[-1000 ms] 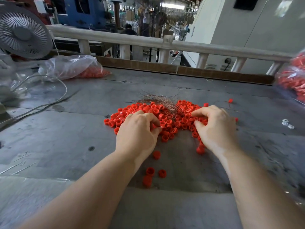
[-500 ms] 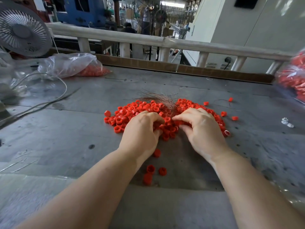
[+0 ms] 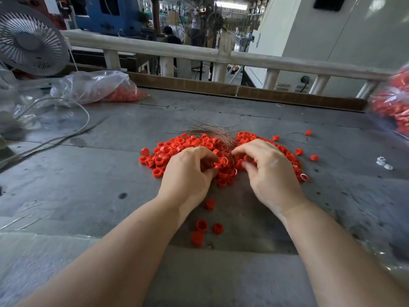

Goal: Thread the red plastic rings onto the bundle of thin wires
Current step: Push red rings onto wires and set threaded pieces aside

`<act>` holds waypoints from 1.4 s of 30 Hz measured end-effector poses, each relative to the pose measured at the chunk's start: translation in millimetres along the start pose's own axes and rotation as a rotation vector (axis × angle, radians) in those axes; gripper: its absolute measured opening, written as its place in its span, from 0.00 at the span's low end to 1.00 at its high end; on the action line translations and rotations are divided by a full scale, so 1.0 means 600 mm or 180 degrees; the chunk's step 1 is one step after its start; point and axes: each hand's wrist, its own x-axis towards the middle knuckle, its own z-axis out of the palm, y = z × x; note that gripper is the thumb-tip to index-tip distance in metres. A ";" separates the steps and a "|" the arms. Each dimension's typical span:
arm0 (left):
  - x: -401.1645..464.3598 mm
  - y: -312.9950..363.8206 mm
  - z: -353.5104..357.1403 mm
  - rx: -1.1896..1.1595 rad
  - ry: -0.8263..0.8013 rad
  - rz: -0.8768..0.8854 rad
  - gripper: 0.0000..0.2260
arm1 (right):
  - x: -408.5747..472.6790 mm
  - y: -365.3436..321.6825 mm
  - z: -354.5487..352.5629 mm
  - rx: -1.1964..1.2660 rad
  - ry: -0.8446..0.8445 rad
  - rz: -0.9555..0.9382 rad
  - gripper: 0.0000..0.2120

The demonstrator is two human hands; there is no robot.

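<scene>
Grey fan (image 3: 28,38) far left; white cable (image 3: 66,136) on table (image 3: 88,185); railing (image 3: 265,59) behind.

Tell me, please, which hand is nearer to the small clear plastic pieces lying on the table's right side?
Right. The right hand is over the ring pile, with bare table between it and the clear plastic pieces; the left hand lies farther left.

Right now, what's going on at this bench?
A person is working bare-handed in a pile of small red plastic rings on a grey metal table. The left hand pinches one red ring, while the right hand curls its fingers at the base of a bundle of thin coppery wires. Whether any ring is threaded yet cannot be told.
</scene>
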 end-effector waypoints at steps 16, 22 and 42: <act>0.002 0.005 0.000 0.0017 0.0030 0.0084 0.08 | 0.002 -0.008 -0.002 0.0128 0.0419 -0.0294 0.04; -0.004 0.014 -0.001 0.0288 -0.0222 0.0238 0.05 | 0.002 -0.015 -0.009 0.0166 0.0871 -0.0364 0.04; -0.006 0.019 -0.004 -0.0277 0.0014 0.0340 0.06 | 0.003 -0.019 -0.009 0.0463 0.0761 -0.0313 0.03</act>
